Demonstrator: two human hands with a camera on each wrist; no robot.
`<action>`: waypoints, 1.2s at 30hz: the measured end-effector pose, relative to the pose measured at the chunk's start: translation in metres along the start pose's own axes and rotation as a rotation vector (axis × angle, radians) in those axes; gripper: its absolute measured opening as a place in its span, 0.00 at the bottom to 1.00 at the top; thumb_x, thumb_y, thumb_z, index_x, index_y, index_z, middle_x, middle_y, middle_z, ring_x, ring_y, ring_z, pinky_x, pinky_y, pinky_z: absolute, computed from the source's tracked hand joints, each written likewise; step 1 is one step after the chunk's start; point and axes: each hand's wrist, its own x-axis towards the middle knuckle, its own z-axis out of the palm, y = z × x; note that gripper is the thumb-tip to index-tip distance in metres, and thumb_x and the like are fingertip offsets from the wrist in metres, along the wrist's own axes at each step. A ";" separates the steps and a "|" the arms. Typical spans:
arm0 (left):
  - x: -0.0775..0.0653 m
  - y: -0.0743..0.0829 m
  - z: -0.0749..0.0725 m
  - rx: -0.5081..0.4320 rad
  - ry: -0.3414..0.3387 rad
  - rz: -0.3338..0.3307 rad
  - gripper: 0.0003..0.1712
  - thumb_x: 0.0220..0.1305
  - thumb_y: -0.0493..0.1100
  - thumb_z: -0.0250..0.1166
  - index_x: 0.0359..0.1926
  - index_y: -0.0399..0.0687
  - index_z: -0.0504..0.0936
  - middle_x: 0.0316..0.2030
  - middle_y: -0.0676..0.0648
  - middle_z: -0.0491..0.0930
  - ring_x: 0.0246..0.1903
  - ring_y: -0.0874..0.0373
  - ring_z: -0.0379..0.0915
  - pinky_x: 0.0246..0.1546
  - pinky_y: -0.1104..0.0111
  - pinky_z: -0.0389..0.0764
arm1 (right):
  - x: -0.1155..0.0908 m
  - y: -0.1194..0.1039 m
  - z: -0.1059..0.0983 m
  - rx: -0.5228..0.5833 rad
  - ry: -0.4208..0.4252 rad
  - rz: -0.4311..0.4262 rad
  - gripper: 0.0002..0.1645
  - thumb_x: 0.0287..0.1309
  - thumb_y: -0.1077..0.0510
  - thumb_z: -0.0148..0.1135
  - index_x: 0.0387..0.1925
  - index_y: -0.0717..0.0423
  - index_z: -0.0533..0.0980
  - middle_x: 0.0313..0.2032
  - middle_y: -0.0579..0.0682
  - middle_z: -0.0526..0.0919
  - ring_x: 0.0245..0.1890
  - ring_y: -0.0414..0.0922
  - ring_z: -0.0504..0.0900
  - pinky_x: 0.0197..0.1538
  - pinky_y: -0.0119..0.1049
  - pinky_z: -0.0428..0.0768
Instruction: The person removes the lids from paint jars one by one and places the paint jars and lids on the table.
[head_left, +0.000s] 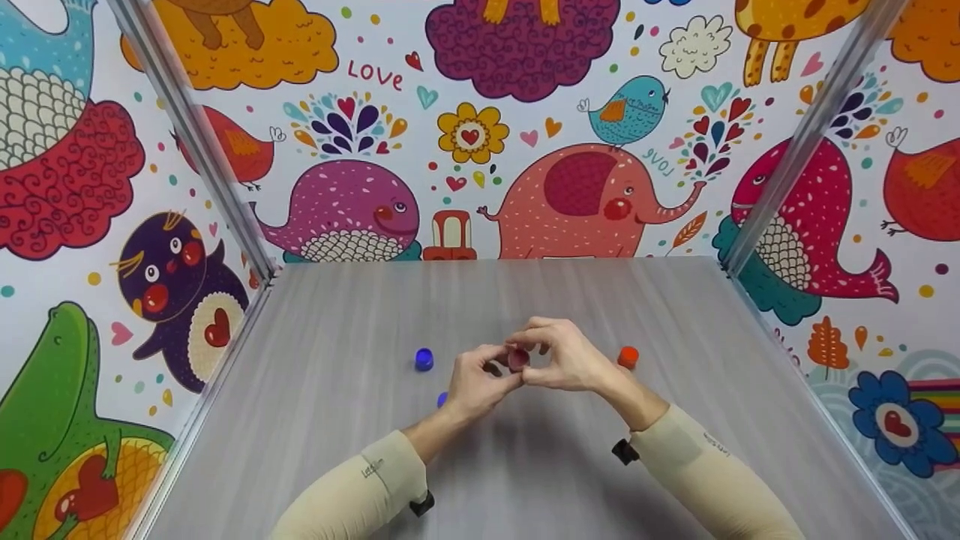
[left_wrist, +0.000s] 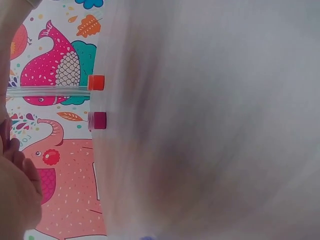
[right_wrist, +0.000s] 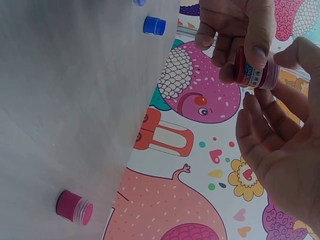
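Five small jars show across the views: two blue, one orange, one magenta and one dark red. The dark red jar (right_wrist: pixel 252 74) is between the two hands, held up over the middle of the table (head_left: pixel 345 315). The left hand (head_left: pixel 480 384) pinches its red end, thumb lying along the printed label, and the right hand (head_left: pixel 568 355) pinches the clear ribbed end with thumb and finger, its other fingers loosely bent. One blue jar (head_left: pixel 424 359) stands left of the hands; the second blue jar (head_left: pixel 442 400) is mostly hidden by the left hand. The orange jar (head_left: pixel 628 357) stands just beyond the right wrist, and the magenta jar (left_wrist: pixel 98 120) shows only in the wrist views. All are short, glossy cylinders; the magenta one also has a ribbed, see-through section at one end. The table is grey with a streaked wood grain. Two pale fabric sleeves (head_left: pixel 360 487) cover the forearms, with small lettering at the cuffs. Two upright metal rails (head_left: pixel 196 142) mark the corners of smooth walls (head_left: pixel 480 75) printed with cartoon animals, hearts and flowers.
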 end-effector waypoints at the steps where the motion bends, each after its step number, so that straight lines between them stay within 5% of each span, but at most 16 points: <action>1: 0.000 0.000 -0.001 0.000 0.002 0.000 0.11 0.62 0.43 0.86 0.44 0.51 0.96 0.38 0.46 0.95 0.40 0.59 0.87 0.42 0.56 0.93 | 0.000 0.000 -0.001 0.001 0.006 0.010 0.22 0.57 0.61 0.74 0.54 0.49 0.92 0.43 0.46 0.91 0.40 0.40 0.86 0.45 0.50 0.91; 10: 0.004 0.004 -0.006 0.026 0.030 -0.045 0.17 0.62 0.49 0.87 0.49 0.50 0.96 0.41 0.47 0.94 0.42 0.56 0.88 0.43 0.57 0.92 | -0.001 -0.003 0.001 -0.025 0.092 0.103 0.19 0.60 0.52 0.82 0.52 0.53 0.92 0.40 0.49 0.94 0.39 0.45 0.89 0.44 0.42 0.91; 17: 0.002 0.003 -0.004 0.031 0.064 -0.032 0.17 0.60 0.43 0.87 0.49 0.46 0.96 0.40 0.46 0.94 0.41 0.58 0.88 0.42 0.54 0.92 | 0.000 -0.008 0.005 -0.002 0.130 0.169 0.16 0.60 0.53 0.86 0.48 0.52 0.93 0.39 0.51 0.94 0.37 0.43 0.87 0.43 0.35 0.89; 22: 0.002 0.001 -0.002 0.027 0.083 -0.015 0.15 0.57 0.39 0.87 0.47 0.47 0.96 0.39 0.46 0.95 0.39 0.53 0.90 0.41 0.52 0.93 | -0.001 -0.008 0.009 0.008 0.167 0.161 0.14 0.58 0.52 0.88 0.43 0.52 0.93 0.36 0.52 0.93 0.34 0.40 0.86 0.41 0.42 0.90; 29: 0.002 0.002 -0.002 0.012 0.082 -0.019 0.15 0.57 0.39 0.88 0.45 0.50 0.97 0.38 0.47 0.95 0.39 0.65 0.85 0.43 0.48 0.93 | -0.001 -0.008 0.010 0.007 0.169 0.140 0.11 0.59 0.54 0.87 0.42 0.51 0.93 0.34 0.50 0.92 0.34 0.40 0.86 0.41 0.48 0.92; 36: 0.000 0.003 -0.004 -0.008 0.065 0.000 0.14 0.58 0.39 0.87 0.46 0.51 0.97 0.39 0.48 0.95 0.40 0.65 0.86 0.44 0.46 0.93 | -0.001 -0.003 0.010 0.033 0.142 0.111 0.09 0.61 0.57 0.84 0.43 0.48 0.94 0.35 0.46 0.91 0.36 0.38 0.89 0.45 0.40 0.92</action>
